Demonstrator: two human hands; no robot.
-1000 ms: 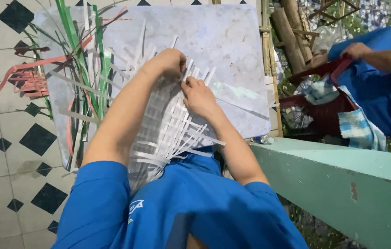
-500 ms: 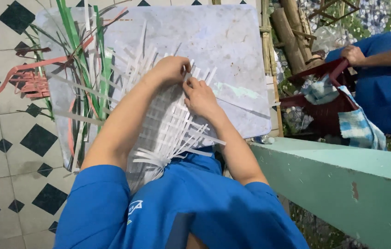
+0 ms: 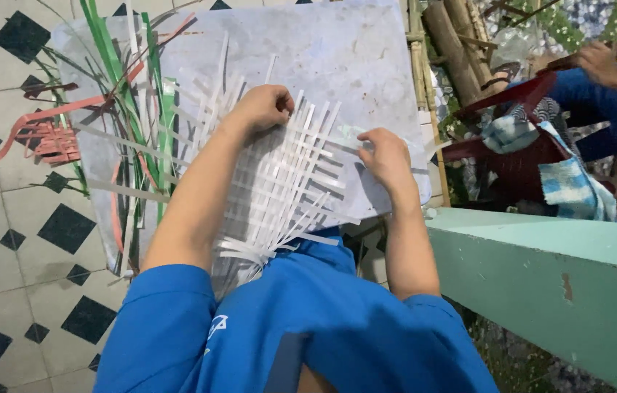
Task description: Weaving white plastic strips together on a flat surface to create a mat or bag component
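Head view, looking down over a blue shirt (image 3: 301, 327) at a grey board (image 3: 367, 65) that serves as the bench, laid over a black-and-white tiled floor (image 3: 3, 240).

Left hand (image 3: 261, 109): curled into a loose fist, knuckles down on the far edge of the woven white strip mat (image 3: 279, 189). Fingers are together and seem to pinch one or two strip ends, but the fingertips are hidden under the hand, so the exact strip can't be told.

Right hand (image 3: 385, 156): at the mat's right edge, fingers bent and closed on the end of a crosswise white strip (image 3: 337, 145) that runs leftward into the weave.

Key relation: the mat lies between the two hands and stretches back toward the person's body. The long strips run roughly away from the body with a slight tilt to the right; the cross strips run left-right. The right hand is nearer to the loose cross-strip ends, the left hand nearer to the far ends of the long strips. Both hands touch the mat.

Around it: loose green strips (image 3: 116, 65) and white ones lie on the board's left part, a red strip bundle (image 3: 43, 135) sits on the floor just beside. A green painted ledge (image 3: 541, 276) is on the right. Another person's hand (image 3: 599, 62) is at top right, well apart, near a checked cloth (image 3: 570, 185).
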